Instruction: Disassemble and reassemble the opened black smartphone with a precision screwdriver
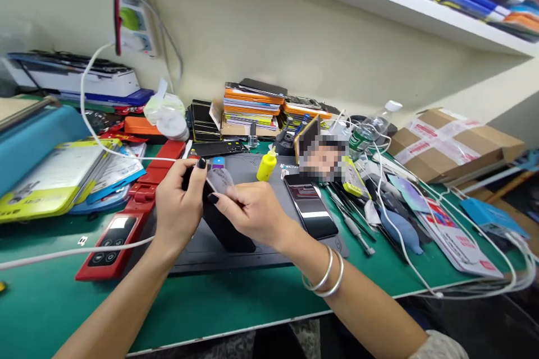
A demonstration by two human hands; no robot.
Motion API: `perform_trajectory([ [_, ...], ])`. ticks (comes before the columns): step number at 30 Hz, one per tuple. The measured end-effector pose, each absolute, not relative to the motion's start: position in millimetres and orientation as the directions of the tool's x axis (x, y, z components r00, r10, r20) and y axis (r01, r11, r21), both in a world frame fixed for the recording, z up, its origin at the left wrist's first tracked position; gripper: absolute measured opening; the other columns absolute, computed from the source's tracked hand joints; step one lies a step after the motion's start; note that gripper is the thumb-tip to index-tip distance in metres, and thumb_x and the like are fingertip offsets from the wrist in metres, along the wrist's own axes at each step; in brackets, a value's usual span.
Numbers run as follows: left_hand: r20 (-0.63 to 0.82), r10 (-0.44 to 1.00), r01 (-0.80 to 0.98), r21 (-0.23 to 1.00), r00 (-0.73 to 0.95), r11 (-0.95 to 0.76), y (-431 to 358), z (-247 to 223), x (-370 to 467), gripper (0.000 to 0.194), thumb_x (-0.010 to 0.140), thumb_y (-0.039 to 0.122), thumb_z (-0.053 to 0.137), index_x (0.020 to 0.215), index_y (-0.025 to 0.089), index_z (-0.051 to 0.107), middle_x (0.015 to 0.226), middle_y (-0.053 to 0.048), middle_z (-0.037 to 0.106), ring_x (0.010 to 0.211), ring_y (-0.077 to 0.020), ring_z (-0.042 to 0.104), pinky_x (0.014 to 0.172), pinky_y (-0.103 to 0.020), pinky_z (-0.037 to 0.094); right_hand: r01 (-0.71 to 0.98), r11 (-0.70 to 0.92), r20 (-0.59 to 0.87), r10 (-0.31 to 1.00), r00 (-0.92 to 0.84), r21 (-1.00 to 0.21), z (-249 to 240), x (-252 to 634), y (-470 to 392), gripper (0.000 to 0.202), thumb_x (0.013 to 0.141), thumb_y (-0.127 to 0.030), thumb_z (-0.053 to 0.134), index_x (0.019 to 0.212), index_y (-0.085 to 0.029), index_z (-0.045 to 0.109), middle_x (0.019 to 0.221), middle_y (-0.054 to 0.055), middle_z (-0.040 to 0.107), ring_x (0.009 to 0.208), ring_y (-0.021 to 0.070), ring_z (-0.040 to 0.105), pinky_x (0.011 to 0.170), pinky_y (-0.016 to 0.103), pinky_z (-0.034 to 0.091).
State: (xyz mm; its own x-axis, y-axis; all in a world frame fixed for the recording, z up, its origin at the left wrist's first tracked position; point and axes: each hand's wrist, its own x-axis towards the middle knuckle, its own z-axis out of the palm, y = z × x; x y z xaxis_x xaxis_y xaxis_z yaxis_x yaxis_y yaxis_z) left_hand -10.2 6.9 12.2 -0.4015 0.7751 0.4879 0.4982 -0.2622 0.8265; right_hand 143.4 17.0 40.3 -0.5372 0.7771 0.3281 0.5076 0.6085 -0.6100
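Observation:
My left hand (179, 202) is closed around the upper left end of a black phone (227, 227), which is tilted over the grey work mat (269, 255). In my right hand (256, 210) a thin, translucent grey card (219, 180) is pinched between thumb and fingers, at the phone's upper edge. Whether the card lies against the phone or goes into its seam cannot be made out. Another phone (310, 205), dark and glossy, lies on the mat to the right. Beyond my hands stands a yellow squeeze bottle (266, 165).
A red device with buttons (115, 244) lies at left, near a white cable (84, 249). Tweezers and other tools (356, 230), a blue air blower (400, 230) and cables crowd the right. Stacked boxes (252, 106) stand by the wall, a cardboard box (455, 143) at back right.

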Motion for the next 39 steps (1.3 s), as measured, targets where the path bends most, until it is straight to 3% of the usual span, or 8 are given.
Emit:
perform_trajectory([
  [3, 0.466, 0.766, 0.466, 0.850, -0.443, -0.247, 14.8, 12.2, -8.5, 0.032, 0.095, 0.040, 0.048, 0.069, 0.023, 0.052, 0.059, 0.004, 0.052, 0.057, -0.0132, 0.049, 0.055, -0.026, 0.036, 0.565, 0.650, 0.341, 0.754, -0.561, -0.508, 35.0, 135.6, 18.3, 0.046, 0.098, -0.037, 0.048, 0.057, -0.021, 0.034, 0.055, -0.004, 0.043, 0.052, 0.0089, 0.035, 0.055, 0.027, 0.024],
  [7, 0.461, 0.755, 0.448, 0.859, -0.467, -0.248, 22.7, 14.0, -7.0, 0.037, 0.093, 0.037, 0.046, 0.059, 0.023, 0.041, 0.055, 0.004, 0.045, 0.054, -0.0124, 0.044, 0.056, -0.027, 0.033, 0.637, 0.645, 0.356, 0.764, -0.537, -0.422, 38.6, 132.9, 20.6, 0.047, 0.098, -0.040, 0.049, 0.057, -0.022, 0.033, 0.053, -0.003, 0.043, 0.050, 0.0096, 0.035, 0.054, 0.027, 0.025],
  [13, 0.443, 0.728, 0.456, 0.867, -0.523, -0.200, 32.4, 4.1, -6.0, 0.043, 0.096, 0.043, 0.042, 0.059, 0.023, 0.037, 0.057, 0.002, 0.049, 0.055, -0.0135, 0.042, 0.056, -0.030, 0.025, 0.682, 0.666, 0.324, 0.745, -0.583, -0.302, 45.4, 127.1, 27.9, 0.039, 0.098, -0.032, 0.040, 0.061, -0.023, 0.032, 0.054, -0.002, 0.039, 0.052, 0.0116, 0.033, 0.056, 0.029, 0.022],
  [18, 0.409, 0.709, 0.467, 0.875, -0.575, -0.127, 34.3, -4.0, -9.1, 0.045, 0.100, 0.040, 0.040, 0.058, 0.022, 0.038, 0.058, 0.001, 0.052, 0.053, -0.0139, 0.041, 0.056, -0.032, 0.021, 0.684, 0.684, 0.249, 0.730, -0.637, -0.256, 57.4, 125.4, 32.6, 0.046, 0.096, -0.040, 0.046, 0.057, -0.023, 0.030, 0.052, -0.003, 0.032, 0.051, 0.0113, 0.028, 0.055, 0.030, 0.019],
  [23, 0.397, 0.719, 0.483, 0.870, -0.570, -0.097, 34.4, -3.3, -10.5, 0.043, 0.101, 0.037, 0.038, 0.060, 0.022, 0.041, 0.059, 0.000, 0.056, 0.054, -0.0142, 0.044, 0.056, -0.031, 0.022, 0.667, 0.678, 0.467, 0.719, -0.514, -0.309, 54.1, 117.9, 35.2, 0.046, 0.099, -0.040, 0.048, 0.060, -0.023, 0.029, 0.052, -0.005, 0.037, 0.049, 0.0094, 0.028, 0.051, 0.027, 0.023],
  [27, 0.371, 0.733, 0.498, 0.865, -0.570, -0.051, 35.4, -3.5, -12.0, 0.043, 0.100, 0.036, 0.039, 0.060, 0.022, 0.044, 0.061, -0.002, 0.060, 0.055, -0.0156, 0.048, 0.055, -0.032, 0.021, 0.656, 0.750, 0.572, 0.575, -0.585, -0.083, 43.0, 113.6, 43.6, 0.043, 0.101, -0.028, 0.045, 0.059, -0.021, 0.042, 0.050, -0.004, 0.041, 0.047, 0.0096, 0.026, 0.051, 0.027, 0.024],
  [31, 0.343, 0.741, 0.511, 0.859, -0.578, 0.002, 35.1, -4.0, -12.8, 0.043, 0.100, 0.036, 0.041, 0.061, 0.021, 0.053, 0.066, -0.004, 0.067, 0.059, -0.0173, 0.056, 0.056, -0.033, 0.020, 0.622, 0.779, 0.563, 0.477, -0.675, 0.085, 42.9, 116.2, 50.2, 0.043, 0.101, -0.027, 0.045, 0.059, -0.020, 0.047, 0.048, -0.003, 0.043, 0.045, 0.0100, 0.029, 0.051, 0.029, 0.022],
  [39, 0.286, 0.753, 0.505, 0.860, -0.593, 0.071, 33.9, -5.4, -12.2, 0.046, 0.103, 0.040, 0.040, 0.068, 0.021, 0.064, 0.075, -0.006, 0.074, 0.065, -0.0189, 0.062, 0.057, -0.033, 0.021, 0.581, 0.813, 0.479, 0.523, -0.705, -0.034, 45.5, 114.4, 54.4, 0.044, 0.098, -0.025, 0.043, 0.057, -0.024, 0.026, 0.047, -0.006, 0.027, 0.045, 0.0095, 0.022, 0.050, 0.029, 0.020],
])
